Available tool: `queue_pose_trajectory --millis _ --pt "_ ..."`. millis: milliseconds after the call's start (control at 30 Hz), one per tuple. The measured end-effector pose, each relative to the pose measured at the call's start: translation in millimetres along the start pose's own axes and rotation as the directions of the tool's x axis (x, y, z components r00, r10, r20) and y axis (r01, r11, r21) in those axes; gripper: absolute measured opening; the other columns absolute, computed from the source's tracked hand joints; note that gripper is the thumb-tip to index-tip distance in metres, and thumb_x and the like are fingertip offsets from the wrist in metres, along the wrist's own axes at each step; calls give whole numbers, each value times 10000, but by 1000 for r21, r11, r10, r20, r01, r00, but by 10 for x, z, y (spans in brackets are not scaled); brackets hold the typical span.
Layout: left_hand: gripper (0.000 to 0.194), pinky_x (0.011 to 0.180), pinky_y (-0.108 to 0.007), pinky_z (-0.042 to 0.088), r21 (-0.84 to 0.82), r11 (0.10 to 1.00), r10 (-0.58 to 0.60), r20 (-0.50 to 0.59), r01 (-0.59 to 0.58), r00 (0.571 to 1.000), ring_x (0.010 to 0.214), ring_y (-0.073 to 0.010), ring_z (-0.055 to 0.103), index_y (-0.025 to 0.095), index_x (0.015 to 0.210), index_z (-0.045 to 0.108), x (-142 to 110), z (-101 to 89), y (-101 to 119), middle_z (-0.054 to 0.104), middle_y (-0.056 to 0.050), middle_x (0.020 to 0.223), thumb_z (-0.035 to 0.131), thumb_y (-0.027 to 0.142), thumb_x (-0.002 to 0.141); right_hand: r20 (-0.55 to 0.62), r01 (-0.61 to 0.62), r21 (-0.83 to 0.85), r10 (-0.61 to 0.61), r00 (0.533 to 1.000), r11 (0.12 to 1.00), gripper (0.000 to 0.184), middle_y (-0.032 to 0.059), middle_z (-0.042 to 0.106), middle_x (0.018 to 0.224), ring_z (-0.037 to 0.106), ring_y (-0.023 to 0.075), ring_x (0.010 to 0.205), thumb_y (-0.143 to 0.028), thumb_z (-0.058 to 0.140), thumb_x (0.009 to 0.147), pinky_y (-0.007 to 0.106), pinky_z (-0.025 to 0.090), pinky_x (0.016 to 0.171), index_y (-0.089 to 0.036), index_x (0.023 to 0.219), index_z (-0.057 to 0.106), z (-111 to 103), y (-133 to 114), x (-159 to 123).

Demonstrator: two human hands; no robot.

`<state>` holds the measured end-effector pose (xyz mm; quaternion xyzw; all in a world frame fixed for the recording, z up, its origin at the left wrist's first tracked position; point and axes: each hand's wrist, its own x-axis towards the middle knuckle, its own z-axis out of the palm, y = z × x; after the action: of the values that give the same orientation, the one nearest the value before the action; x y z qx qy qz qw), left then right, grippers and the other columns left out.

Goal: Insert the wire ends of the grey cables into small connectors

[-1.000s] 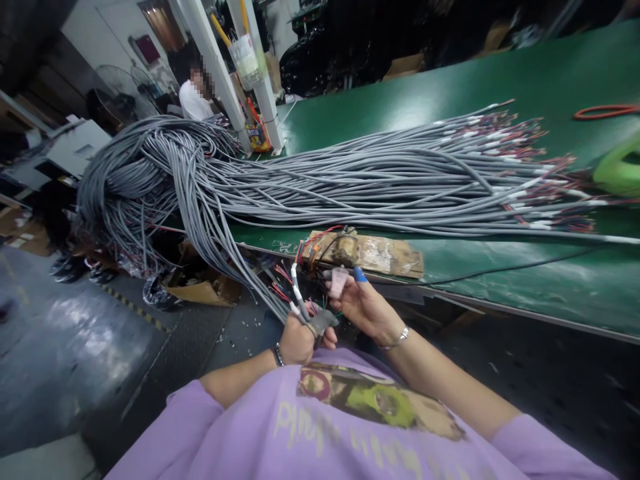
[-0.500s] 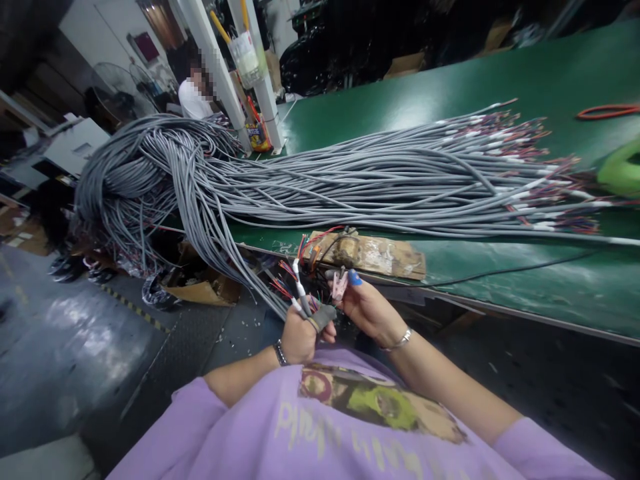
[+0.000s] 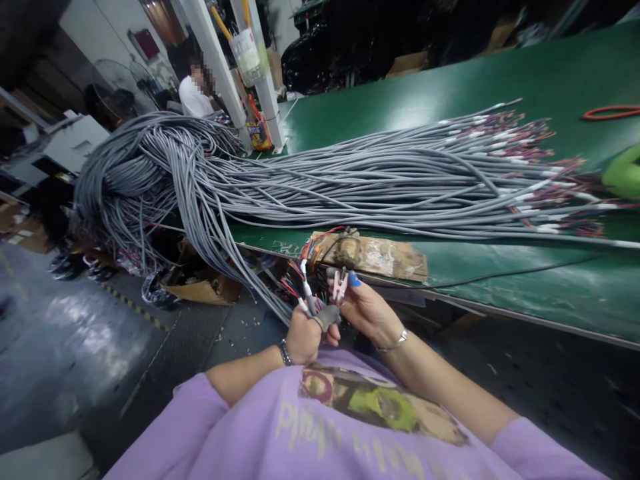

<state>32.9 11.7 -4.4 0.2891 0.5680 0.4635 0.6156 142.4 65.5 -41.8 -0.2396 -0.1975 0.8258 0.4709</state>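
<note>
My left hand (image 3: 303, 340) is closed around the ends of several grey cables (image 3: 309, 297), with white bands and thin coloured wires sticking up above the fist. A grey cover (image 3: 328, 316) sits on its thumb. Just to the right, my right hand (image 3: 369, 312) pinches a small pale pink clip (image 3: 339, 287), shaped like a clothes peg, between thumb and fingers. The right thumb wears a blue cover (image 3: 354, 279). Behind both hands, at the table's edge, lies a worn wooden board (image 3: 395, 259) with wires at its left end.
A large bundle of grey cables (image 3: 350, 183) runs along the green table (image 3: 450, 87), its stripped ends to the right. White posts (image 3: 270, 110) rise at the back. An orange loop (image 3: 610, 113) and a green object (image 3: 623, 172) lie right. A person (image 3: 194, 97) sits far left.
My left hand and its cable ends have shifted slightly right and closer to the clip. The pink clip has turned in my right fingers and now shows its two-legged shape.
</note>
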Motion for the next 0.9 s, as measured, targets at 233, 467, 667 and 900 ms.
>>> queue_pose_trajectory --millis 233,467,667,900 --pt "491 318 -190 349 -9 1000 7 -12 -7 1000 282 -71 426 173 570 504 3 -14 -14 529 26 371 764 586 515 -33 24 -5 -24 999 1000 328 -2 704 659 580 130 557 -497 822 595 255 483 535 -212 726 724 22 -13 11" --pt "517 321 -191 364 -30 997 69 15 -68 998 299 -75 447 172 577 519 -24 -64 -41 545 26 392 765 621 509 -57 -33 6 33 998 999 284 5 728 743 626 136 660 -506 745 702 244 485 581 -232 773 720 16 -14 -12" --pt "474 352 -190 397 30 988 149 41 -151 988 335 -84 492 168 599 558 -25 -194 -134 586 10 431 740 606 600 -32 -79 5 79 996 997 335 24 730 763 601 117 605 -523 744 687 223 460 535 -212 811 732 14 -64 -29" --pt "443 382 -201 423 125 977 179 -25 -175 983 354 -95 512 178 601 546 -25 -169 -21 594 14 440 763 564 588 -47 5 -86 -9 999 996 295 15 711 707 587 109 597 -483 763 685 214 444 506 -199 758 729 14 -56 -30"
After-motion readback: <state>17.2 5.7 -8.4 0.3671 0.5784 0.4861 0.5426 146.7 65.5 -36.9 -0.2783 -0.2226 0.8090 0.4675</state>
